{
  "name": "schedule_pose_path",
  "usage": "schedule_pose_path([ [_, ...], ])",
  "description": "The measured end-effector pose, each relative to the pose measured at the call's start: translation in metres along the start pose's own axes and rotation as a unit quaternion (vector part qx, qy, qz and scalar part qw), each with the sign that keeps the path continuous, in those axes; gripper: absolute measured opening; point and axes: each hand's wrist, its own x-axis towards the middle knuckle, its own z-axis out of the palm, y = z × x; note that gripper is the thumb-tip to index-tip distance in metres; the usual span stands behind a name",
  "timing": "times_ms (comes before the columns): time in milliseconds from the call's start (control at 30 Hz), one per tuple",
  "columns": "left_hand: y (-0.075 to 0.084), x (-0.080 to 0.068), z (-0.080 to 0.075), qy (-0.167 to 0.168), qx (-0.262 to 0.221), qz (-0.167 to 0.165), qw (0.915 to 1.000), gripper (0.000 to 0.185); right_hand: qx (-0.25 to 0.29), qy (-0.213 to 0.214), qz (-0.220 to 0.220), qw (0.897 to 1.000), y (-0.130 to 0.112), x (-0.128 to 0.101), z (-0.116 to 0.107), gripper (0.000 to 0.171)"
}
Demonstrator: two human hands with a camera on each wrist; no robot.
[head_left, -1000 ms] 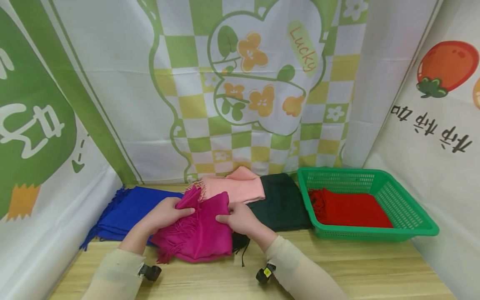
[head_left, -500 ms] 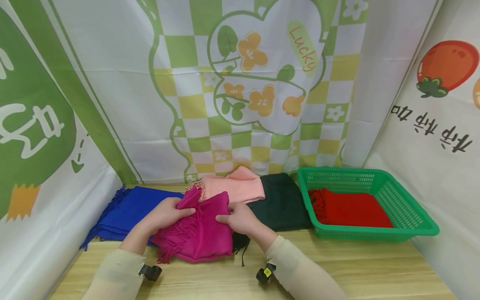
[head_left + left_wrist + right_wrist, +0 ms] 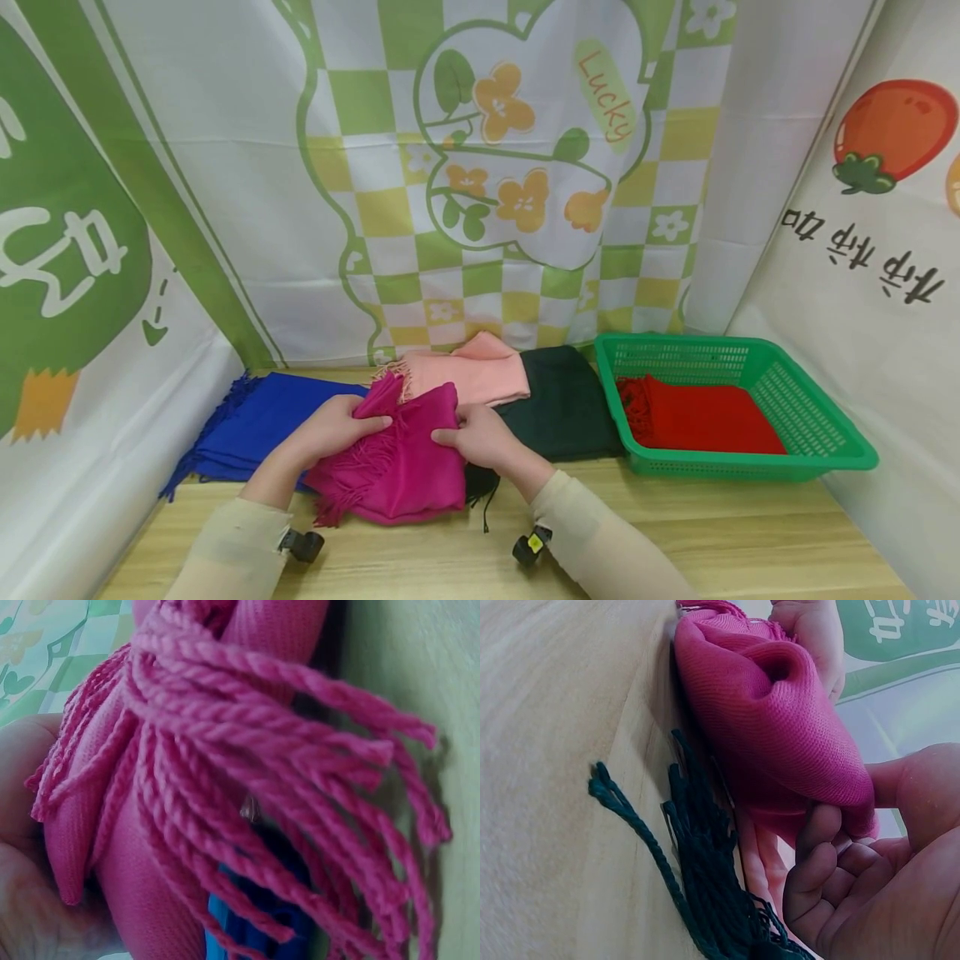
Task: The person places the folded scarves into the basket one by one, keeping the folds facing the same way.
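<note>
A magenta fringed scarf (image 3: 423,458), folded into a loose bundle, is held between both hands above the front of the table. My left hand (image 3: 333,429) grips its upper left part, thumb on top. At its right edge my right hand (image 3: 483,437) pinches the cloth between thumb and curled fingers. In the left wrist view the twisted fringe (image 3: 277,742) hangs across the scarf. Behind it lie a folded blue scarf (image 3: 277,417) to the left, a pink scarf (image 3: 472,375) in the middle and a dark green scarf (image 3: 566,408), partly under the pink one.
A green plastic basket (image 3: 825,429) stands at the right with a folded red scarf (image 3: 708,421) inside. Dark green fringe (image 3: 705,847) spills onto the wooden table (image 3: 660,533) beside the right hand. Printed cloth (image 3: 510,200) hangs behind the table and along both sides.
</note>
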Motion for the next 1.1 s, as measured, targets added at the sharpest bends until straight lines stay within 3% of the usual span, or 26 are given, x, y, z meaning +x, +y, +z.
schedule_pose_path([
  [800,0.008,0.001,0.009,-0.004,-0.010,0.008,0.9999,0.032,-0.013,0.002,-0.012,1.000,-0.001,-0.003,-0.012,0.024],
  [1100,0.012,0.000,0.014,-0.009,-0.018,0.013,0.9997,0.032,-0.041,0.011,-0.025,0.999,0.004,-0.007,-0.022,0.032],
])
